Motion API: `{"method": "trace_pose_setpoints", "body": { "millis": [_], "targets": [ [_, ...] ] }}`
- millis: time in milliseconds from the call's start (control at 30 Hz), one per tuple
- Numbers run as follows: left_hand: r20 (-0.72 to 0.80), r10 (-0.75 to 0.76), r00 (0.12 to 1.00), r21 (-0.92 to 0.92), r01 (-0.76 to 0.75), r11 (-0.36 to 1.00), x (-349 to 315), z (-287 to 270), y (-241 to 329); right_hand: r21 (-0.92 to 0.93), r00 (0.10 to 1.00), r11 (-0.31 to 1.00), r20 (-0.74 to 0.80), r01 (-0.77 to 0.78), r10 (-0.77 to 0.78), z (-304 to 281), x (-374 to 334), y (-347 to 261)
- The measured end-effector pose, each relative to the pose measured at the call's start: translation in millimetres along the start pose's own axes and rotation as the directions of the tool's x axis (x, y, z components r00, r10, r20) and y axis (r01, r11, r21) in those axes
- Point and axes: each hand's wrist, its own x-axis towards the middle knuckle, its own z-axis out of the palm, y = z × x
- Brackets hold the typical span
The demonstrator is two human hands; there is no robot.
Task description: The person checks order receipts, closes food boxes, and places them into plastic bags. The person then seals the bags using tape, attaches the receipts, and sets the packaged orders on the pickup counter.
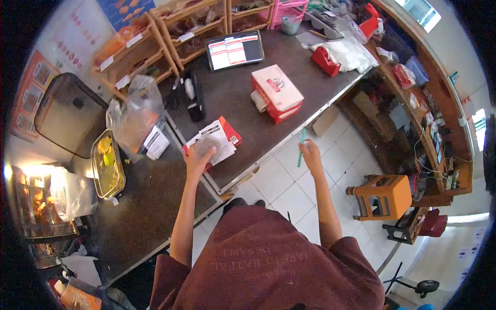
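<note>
**Left hand on the tub, right hand on the green stick!**

Nearest, a maroon shirt fills the foreground, and 2 bare forearms reach out from its sleeves. Here's the left hand at the counter edge: fingers clamped around the clear, round tub, thumb across its near side. That tub sits right over the papers, white and red; whether it touches them, I cannot tell. Over on the right, out above the white floor tiles, the fingers are pinched together on the thin green stick, both its ends showing, tilted just a little.

Out to the right, an orange stool stands on the floor. To the left, a tray of yellow food, with a clear bag just beside it. Beyond the papers, here's a red-and-white box, a pale piece jutting from its left side. Farther back, a lit screen tilts up before the wooden racks, and a red dispenser stands beside white bags.
</note>
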Motion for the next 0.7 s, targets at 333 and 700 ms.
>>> {"method": "trace_pose_setpoints", "body": {
  "millis": [333, 700],
  "targets": [
    [0.01, 0.035, 0.999, -0.103, -0.034, 0.994, 49.5, 62.3, 22.1, -0.444, 0.999, 0.896, -0.017, 0.025, -0.037, -49.3, 205.9, 74.3],
    [-0.71, -0.087, 0.699, -0.145, -0.024, 0.989, 17.7, 58.0, 75.8, -0.449, 0.991, 0.883, 0.053, 0.133, -0.122, -48.1, 338.4, 26.0]
  ]
}}
